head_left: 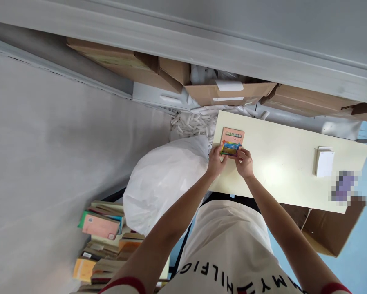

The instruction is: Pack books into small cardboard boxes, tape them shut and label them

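A small orange book [231, 141] with a colourful picture on its cover lies at the near left corner of a pale yellow table [287, 163]. My left hand [216, 159] grips the book's lower left edge, fingers curled on it. My right hand [244, 162] pinches its lower right corner. Both arms reach forward from my white shirt.
A small stack of white cards [324, 162] lies on the table's right side. A large white bag [165, 179] stands left of the table, with piled books [105, 241] on the floor below it. Cardboard boxes [229, 92] line the wall behind; another box [330, 230] sits under the table.
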A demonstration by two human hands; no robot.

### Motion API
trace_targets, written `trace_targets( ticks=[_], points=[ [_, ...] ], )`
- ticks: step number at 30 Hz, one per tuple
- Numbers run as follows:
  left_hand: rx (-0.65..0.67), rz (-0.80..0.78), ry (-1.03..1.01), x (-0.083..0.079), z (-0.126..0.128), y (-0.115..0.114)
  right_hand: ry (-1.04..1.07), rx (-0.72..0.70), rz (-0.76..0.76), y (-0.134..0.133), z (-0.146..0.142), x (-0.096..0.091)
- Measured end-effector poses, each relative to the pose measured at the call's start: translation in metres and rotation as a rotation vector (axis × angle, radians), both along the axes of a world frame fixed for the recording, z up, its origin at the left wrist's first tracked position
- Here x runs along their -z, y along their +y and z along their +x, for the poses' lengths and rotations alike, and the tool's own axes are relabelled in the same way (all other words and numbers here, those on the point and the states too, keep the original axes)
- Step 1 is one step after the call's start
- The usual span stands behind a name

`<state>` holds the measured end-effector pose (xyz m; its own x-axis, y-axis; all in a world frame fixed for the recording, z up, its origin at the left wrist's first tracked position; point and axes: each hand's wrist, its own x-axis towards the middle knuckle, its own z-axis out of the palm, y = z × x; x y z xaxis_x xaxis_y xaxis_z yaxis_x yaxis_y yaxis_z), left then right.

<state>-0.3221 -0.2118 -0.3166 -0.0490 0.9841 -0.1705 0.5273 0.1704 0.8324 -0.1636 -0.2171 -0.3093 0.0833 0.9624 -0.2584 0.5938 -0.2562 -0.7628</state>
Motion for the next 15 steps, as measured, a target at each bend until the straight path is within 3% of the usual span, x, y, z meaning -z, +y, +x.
trace_targets(
  ticks=[7, 15],
  points=[
    [-0.027, -0.085, -0.057, -0.001, 0.000, 0.001, -0.107, -0.100, 0.003, 0.001, 0.004, -0.004],
    [-0.037, -0.062, -0.098, 0.008, 0.001, -0.002, -0.127, -0.192, 0.027, -0.001, 0.010, -0.002]
  ],
)
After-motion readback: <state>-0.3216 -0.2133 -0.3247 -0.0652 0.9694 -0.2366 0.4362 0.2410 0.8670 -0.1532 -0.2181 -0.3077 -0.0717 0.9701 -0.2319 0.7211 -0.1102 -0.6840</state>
